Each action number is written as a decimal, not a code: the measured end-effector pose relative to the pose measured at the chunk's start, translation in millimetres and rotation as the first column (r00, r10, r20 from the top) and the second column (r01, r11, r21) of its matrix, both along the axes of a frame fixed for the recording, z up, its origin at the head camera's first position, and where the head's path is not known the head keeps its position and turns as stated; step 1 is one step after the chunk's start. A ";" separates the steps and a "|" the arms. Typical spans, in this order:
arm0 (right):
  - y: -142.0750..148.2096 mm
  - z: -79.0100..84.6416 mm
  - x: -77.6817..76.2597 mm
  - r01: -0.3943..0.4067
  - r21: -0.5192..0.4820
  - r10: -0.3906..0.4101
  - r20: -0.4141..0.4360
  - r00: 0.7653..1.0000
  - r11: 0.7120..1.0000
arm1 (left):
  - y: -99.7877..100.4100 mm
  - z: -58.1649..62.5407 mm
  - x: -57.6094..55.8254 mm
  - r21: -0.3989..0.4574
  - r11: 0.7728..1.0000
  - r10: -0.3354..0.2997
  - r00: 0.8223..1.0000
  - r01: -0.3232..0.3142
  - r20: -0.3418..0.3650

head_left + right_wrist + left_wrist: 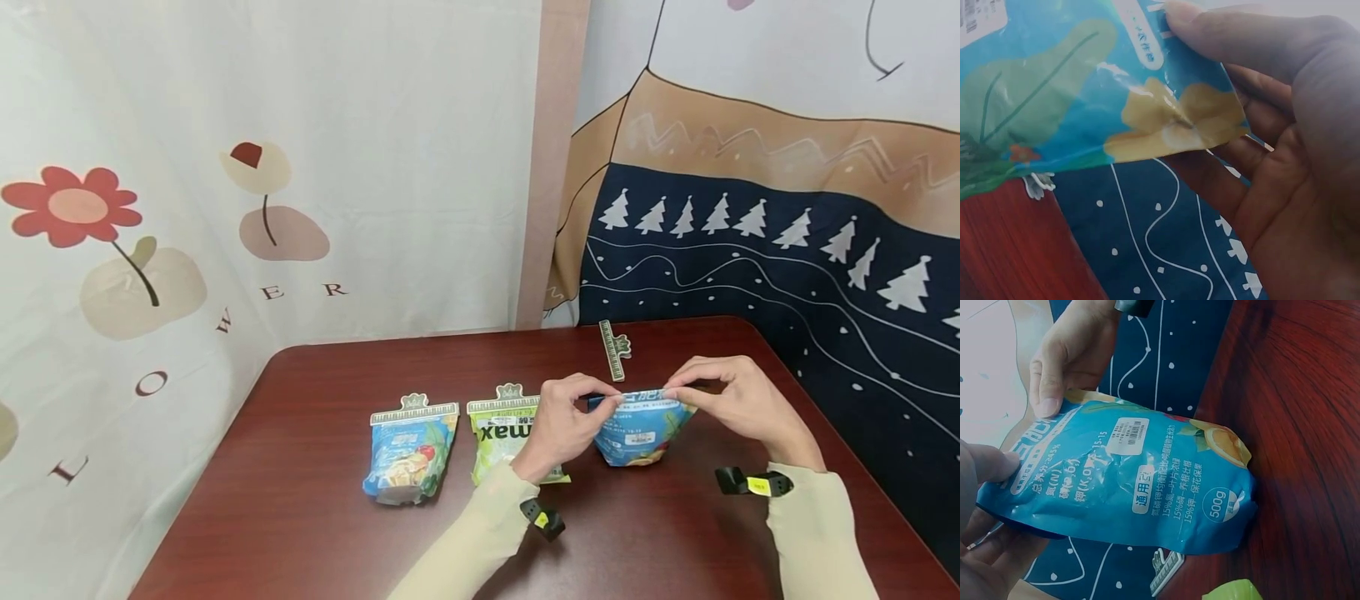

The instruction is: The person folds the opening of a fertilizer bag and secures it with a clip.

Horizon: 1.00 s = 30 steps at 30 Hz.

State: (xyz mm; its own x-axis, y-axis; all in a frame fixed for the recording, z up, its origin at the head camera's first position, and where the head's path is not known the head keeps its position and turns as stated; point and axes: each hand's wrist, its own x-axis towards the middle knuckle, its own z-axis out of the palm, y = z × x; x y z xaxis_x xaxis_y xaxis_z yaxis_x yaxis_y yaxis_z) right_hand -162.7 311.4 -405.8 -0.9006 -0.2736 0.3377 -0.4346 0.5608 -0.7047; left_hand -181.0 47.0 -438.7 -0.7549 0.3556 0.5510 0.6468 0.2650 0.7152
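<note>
A blue fertilizer bag point(639, 440) printed with 500g and fruit stands on the right half of the table, its top edge pinched at both ends. My left hand point(562, 423) pinches the left end between thumb and fingers. At the other end, my right hand point(750, 407) does the same, its thumb point(1229, 37) lying on the printed face. Behind the bag lies a loose long clip point(613, 354) with a crown-shaped handle. The left hand partly covers a green bag point(491, 442), which has a similar clip point(510, 398) along its top.
Farther left on the dark red table point(300, 500) lies another blue bag point(408, 458), with a clip point(415, 406) across its top. Printed curtains point(405, 167) hang along the table's back and right edges. Each wrist wears a black strap with a small camera.
</note>
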 end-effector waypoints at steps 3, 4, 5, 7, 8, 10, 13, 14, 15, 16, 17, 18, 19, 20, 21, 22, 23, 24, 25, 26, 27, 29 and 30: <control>0.4 0.9 0.0 0.008 0.001 -0.008 0.023 1.000 1.000 | -1.4 -1.3 -0.2 0.015 1.000 -0.008 1.000 0.008 0.014; 0.8 1.2 0.2 0.012 0.002 -0.012 0.034 0.999 1.000 | -2.1 -1.7 -0.2 0.026 1.000 -0.017 1.000 0.016 0.023; 1.4 1.5 0.4 0.015 0.004 -0.015 0.045 0.999 1.000 | -2.9 -2.4 -0.2 0.038 0.999 -0.028 0.999 0.027 0.029; 3.0 1.8 0.9 0.019 0.005 -0.020 0.062 0.998 1.000 | -4.8 -3.3 -0.3 0.066 0.997 -0.052 0.998 0.050 0.032; 4.0 1.8 1.1 0.020 0.004 -0.020 0.068 0.997 1.000 | -5.7 -3.7 -0.5 0.074 0.996 -0.059 0.998 0.057 0.023; 6.0 1.6 1.5 0.024 0.000 -0.024 0.076 0.997 1.000 | -7.3 -4.2 -0.8 0.098 0.992 -0.076 0.997 0.075 0.015; 8.4 1.2 1.8 0.026 -0.013 -0.025 0.081 0.996 1.000 | -8.9 -5.0 -1.2 0.104 0.991 -0.079 0.997 0.079 -0.002; 8.9 0.9 2.0 0.031 -0.013 -0.029 0.079 0.996 0.999 | -9.3 -5.3 -1.3 0.105 0.991 -0.081 0.997 0.080 0.003; 9.2 0.7 2.2 0.035 -0.014 -0.034 0.078 0.996 0.999 | -9.6 -5.5 -1.2 0.105 0.991 -0.081 0.997 0.080 0.011; 9.2 0.5 2.3 0.039 -0.014 -0.038 0.077 0.996 0.999 | -9.9 -5.7 -1.0 0.102 0.992 -0.080 0.997 0.078 0.015; 9.1 0.4 2.4 0.042 -0.014 -0.041 0.075 0.996 0.999 | -10.1 -5.7 -0.7 0.100 0.992 -0.079 0.997 0.077 0.022; 8.8 0.2 2.3 0.044 -0.014 -0.042 0.071 0.997 0.999 | -10.4 -5.6 -0.4 0.099 0.992 -0.078 0.996 0.074 0.031; 8.6 0.0 2.2 0.044 -0.015 -0.043 0.067 0.997 0.999 | -10.5 -5.5 -0.1 0.100 0.992 -0.075 0.996 0.071 0.040; 8.4 -0.1 2.1 0.044 -0.014 -0.043 0.062 0.997 0.999 | -10.7 -5.1 0.4 0.101 0.993 -0.074 0.996 0.069 0.048; 8.3 -0.1 2.0 0.042 -0.014 -0.041 0.058 0.997 0.999 | -10.8 -4.8 0.7 0.103 0.992 -0.072 0.996 0.066 0.056; 8.3 0.0 1.9 0.040 -0.015 -0.039 0.053 0.998 0.999 | -10.8 -4.7 1.0 0.102 0.993 -0.069 0.996 0.062 0.057; 8.5 0.1 1.8 0.038 -0.017 -0.037 0.050 0.998 0.999 | -10.9 -4.6 1.1 0.105 0.993 -0.068 0.996 0.060 0.066; 8.7 0.3 1.6 0.037 -0.018 -0.036 0.049 0.998 0.999 | -10.9 -4.6 1.2 0.109 0.992 -0.066 0.995 0.058 0.072; 9.1 0.4 1.6 0.037 -0.018 -0.036 0.052 0.998 0.999 | -10.9 -4.9 1.4 0.114 0.992 -0.065 0.995 0.056 0.079; 9.6 0.6 1.6 0.039 -0.017 -0.038 0.055 0.998 0.999 | -11.0 -5.1 1.4 0.119 0.991 -0.066 0.994 0.055 0.087; 10.1 0.6 1.6 0.040 -0.015 -0.039 0.060 0.997 0.999 | -11.1 -5.6 1.3 0.125 0.991 -0.067 0.993 0.055 0.094; 11.3 0.5 1.8 0.046 -0.012 -0.045 0.078 0.996 0.999 | -11.4 -6.6 1.0 0.144 0.988 -0.077 0.992 0.062 0.104; 12.1 0.3 2.1 0.051 -0.008 -0.050 0.087 0.995 0.999 | -11.7 -7.1 0.8 0.154 0.986 -0.083 0.991 0.066 0.108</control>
